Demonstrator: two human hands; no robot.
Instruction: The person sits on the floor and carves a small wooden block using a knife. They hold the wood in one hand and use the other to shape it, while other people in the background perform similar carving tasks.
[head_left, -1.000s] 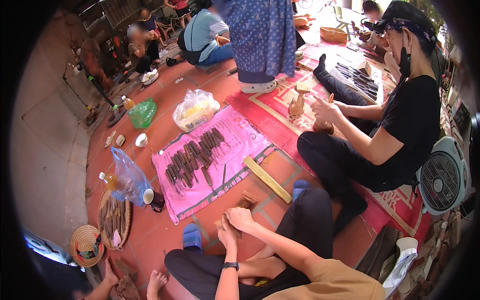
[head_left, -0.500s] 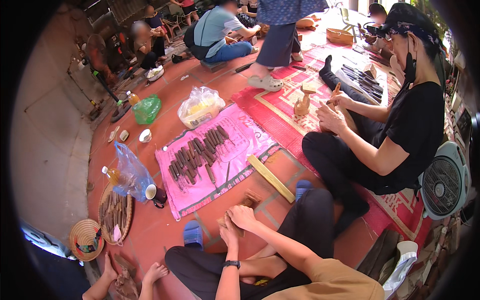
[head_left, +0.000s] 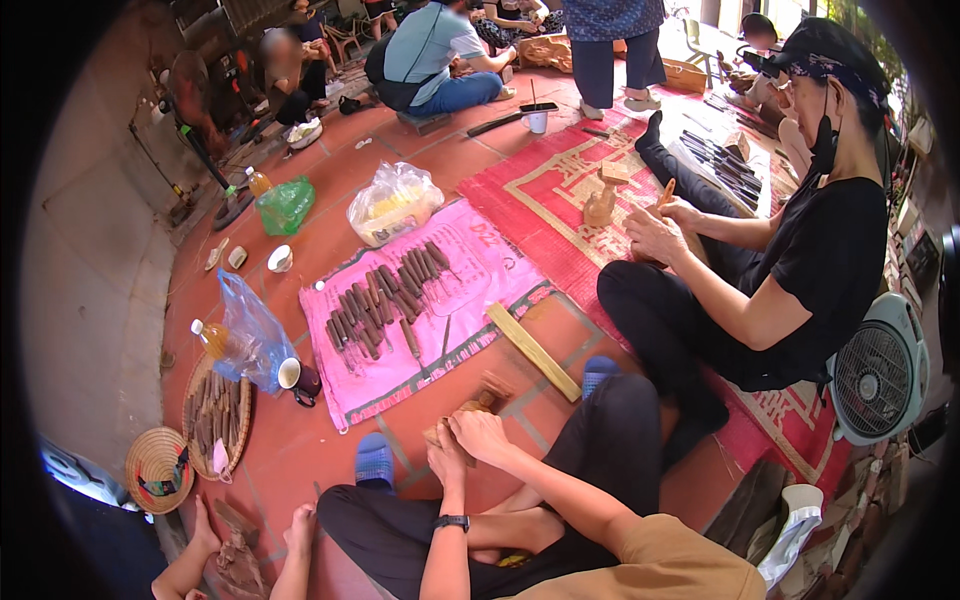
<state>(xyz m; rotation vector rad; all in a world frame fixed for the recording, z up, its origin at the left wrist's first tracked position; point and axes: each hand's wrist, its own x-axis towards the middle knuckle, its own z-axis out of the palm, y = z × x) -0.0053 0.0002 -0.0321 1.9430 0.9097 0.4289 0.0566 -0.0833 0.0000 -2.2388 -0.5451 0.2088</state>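
Note:
My left hand [head_left: 447, 460], with a black band on its wrist, is closed around a small brown piece of wood [head_left: 432, 435]. My right hand [head_left: 480, 436] lies over the left and grips the same piece; the fingers cover most of it, so its shape is hidden. Just beyond my hands, a blurred brown wooden block [head_left: 490, 395] is on the tiled floor. Farther off, several dark-handled carving tools [head_left: 385, 300] lie in rows on a pink printed sheet [head_left: 345, 395]. A flat wooden strip [head_left: 535, 350] rests across the sheet's near right corner.
Blue slippers [head_left: 375, 462], a mug [head_left: 298, 380] and a basket of wooden-handled tools [head_left: 218, 410] lie around me. At right, a seated person [head_left: 790, 260] works wood near a carved figure [head_left: 602, 200] and a fan [head_left: 880, 370]. Another person's bare feet [head_left: 300, 530] are at lower left.
The walking person has moved back and right and now stands, uncovering a white cup on the floor. My view has shifted slightly; both my hands stay on the wood.

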